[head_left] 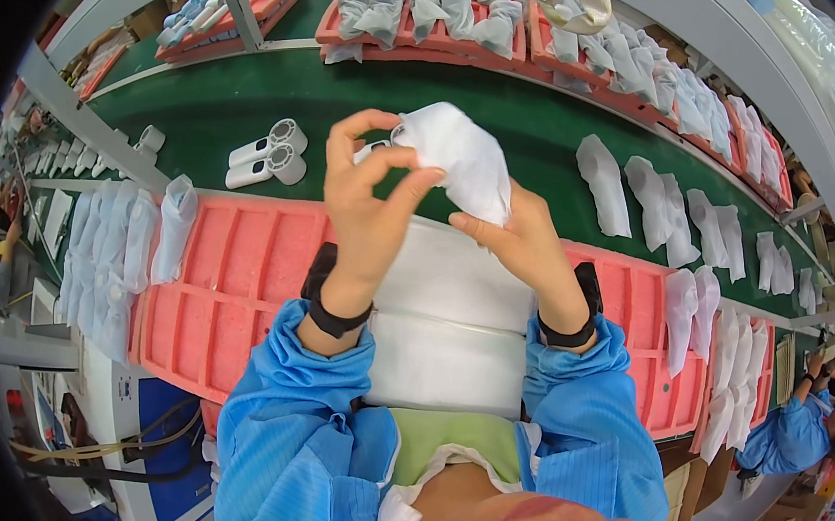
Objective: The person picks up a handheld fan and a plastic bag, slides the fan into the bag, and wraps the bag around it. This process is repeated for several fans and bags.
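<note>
White pouch (460,156) raised above green bench (221,94), between hands. Right hand (528,255) grips its near right end, thumb in front; left hand (370,180) touches left edge, pinch unclear. White sheets (447,358) nearer; pink tray (227,264) left.

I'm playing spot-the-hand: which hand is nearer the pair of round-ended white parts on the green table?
Left. The left hand is just right of the white parts; the right hand is farther right and lower in the picture.
</note>
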Demonstrator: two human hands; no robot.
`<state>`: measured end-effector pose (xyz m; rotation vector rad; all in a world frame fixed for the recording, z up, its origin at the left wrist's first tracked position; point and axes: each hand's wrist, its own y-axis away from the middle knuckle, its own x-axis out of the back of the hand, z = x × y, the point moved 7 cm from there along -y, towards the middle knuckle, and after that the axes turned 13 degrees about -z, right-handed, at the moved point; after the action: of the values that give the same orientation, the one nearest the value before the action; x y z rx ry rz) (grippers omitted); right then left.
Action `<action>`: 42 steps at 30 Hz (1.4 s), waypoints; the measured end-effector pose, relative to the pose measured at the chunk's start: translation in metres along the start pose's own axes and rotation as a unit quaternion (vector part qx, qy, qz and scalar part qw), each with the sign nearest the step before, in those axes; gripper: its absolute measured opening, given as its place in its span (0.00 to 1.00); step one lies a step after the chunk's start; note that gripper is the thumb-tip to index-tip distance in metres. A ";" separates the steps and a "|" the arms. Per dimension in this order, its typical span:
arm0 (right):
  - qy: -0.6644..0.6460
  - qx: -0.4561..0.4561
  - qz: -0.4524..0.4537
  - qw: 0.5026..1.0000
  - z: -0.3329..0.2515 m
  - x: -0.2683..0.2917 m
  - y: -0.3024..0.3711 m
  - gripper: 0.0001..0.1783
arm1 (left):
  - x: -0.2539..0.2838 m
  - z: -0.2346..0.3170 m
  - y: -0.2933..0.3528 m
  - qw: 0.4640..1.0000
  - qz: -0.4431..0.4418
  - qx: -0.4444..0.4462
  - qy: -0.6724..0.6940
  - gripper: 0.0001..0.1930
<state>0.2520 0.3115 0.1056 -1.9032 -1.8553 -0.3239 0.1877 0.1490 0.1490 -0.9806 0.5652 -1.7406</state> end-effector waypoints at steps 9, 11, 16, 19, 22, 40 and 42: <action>-0.199 -0.053 -0.044 0.978 0.018 0.002 -0.003 0.19 | -0.010 -0.017 0.001 0.996 -0.014 0.083 0.032 0.07; -0.197 -0.068 -0.070 0.975 0.020 0.007 0.000 0.19 | -0.010 -0.026 -0.002 0.994 -0.023 0.095 0.043 0.07; -0.094 -0.130 -0.039 0.986 0.054 0.040 -0.007 0.18 | -0.027 -0.113 -0.007 0.956 -0.037 0.258 0.132 0.11; 0.175 -0.178 0.117 0.961 0.133 0.078 -0.020 0.20 | -0.076 -0.179 0.003 0.970 -0.112 0.211 -0.041 0.19; 0.371 -0.361 0.096 0.850 0.202 0.070 -0.012 0.29 | -0.111 -0.210 0.019 0.963 -0.171 0.165 -0.131 0.26; 0.195 0.030 0.229 0.953 0.083 0.082 -0.013 0.31 | -0.137 0.007 0.051 0.928 -0.365 0.062 0.028 0.19; 0.148 0.005 0.220 0.964 0.067 0.096 -0.003 0.32 | -0.158 0.010 0.082 0.873 -0.478 0.052 -0.080 0.15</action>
<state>0.2448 0.4279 0.0940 -2.0625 -1.2039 -0.4189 0.2648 0.2649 0.0378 -1.4434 -0.1978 -2.4670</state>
